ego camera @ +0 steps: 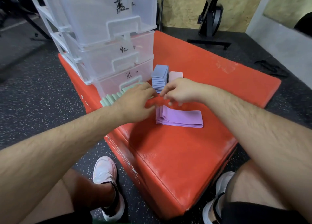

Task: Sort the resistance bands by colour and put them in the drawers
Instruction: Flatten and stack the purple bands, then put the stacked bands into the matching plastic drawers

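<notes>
Both hands meet at the middle of the frame above a red padded box (pixel 185 156). The left hand (pixel 135 104) and the right hand (pixel 179 92) each have their fingers curled, and the grip of each looks clamped on one end of a short red band (pixel 156 102). The band is blurred and hard to part from the red surface under it. Its long axis runs left to right across the frame, between the two hands.

Just below the hands lies a flat pile of purple bands (pixel 180 117). Its long axis also runs left to right, dipping slightly toward the right, and its folded ends point left.

A row of green bands (pixel 113 98) stands on edge. It runs from lower left to upper right along the front of the lowest drawer and ends behind the left hand.

A row of blue bands (pixel 159 77) runs up the frame from the fingertips. Pale pink bands (pixel 176 75) sit just beside it on the right, partly hidden by the right hand.

The clear plastic drawer unit (pixel 101 21) fills the upper left of the frame. It has three drawers stacked, each with handwritten marks on its front.

Black exercise equipment (pixel 211 16) stands at the upper right on the speckled floor (pixel 33 97).
</notes>
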Demonstrator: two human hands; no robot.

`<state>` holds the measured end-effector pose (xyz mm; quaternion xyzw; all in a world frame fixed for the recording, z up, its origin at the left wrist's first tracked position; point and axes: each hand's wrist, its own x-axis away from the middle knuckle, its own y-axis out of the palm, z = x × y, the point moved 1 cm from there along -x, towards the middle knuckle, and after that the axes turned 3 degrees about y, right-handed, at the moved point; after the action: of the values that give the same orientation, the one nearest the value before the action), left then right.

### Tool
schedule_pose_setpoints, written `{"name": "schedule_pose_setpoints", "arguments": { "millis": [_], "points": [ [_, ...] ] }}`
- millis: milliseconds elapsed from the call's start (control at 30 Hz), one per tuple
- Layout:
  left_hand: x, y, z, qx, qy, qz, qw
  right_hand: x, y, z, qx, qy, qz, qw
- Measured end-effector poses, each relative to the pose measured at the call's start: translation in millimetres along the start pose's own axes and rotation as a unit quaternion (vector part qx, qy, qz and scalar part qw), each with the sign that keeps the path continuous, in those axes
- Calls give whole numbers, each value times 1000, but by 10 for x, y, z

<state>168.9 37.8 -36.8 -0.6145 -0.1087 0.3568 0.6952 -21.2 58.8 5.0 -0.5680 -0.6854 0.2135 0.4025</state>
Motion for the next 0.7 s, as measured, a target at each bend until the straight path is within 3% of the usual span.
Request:
{"name": "schedule_pose_setpoints", "arguments": {
  "millis": [167, 300, 467, 700],
  "points": [
    [61, -141, -208, -103, -71, -12, 992, -271, 102, -194, 21, -16, 105, 994],
    [224, -131, -396, -114, -104, -58, 986, -395, 200, -340, 94, -5, 95, 991],
    [383, -142, -537, -90, -93, -30, 991, -540, 270, -414, 113, -46, 145, 982],
    [463, -199, -623, -101, -88, 8, 991, -636, 460, -486, 103, -47, 130, 985]
  ]
}}
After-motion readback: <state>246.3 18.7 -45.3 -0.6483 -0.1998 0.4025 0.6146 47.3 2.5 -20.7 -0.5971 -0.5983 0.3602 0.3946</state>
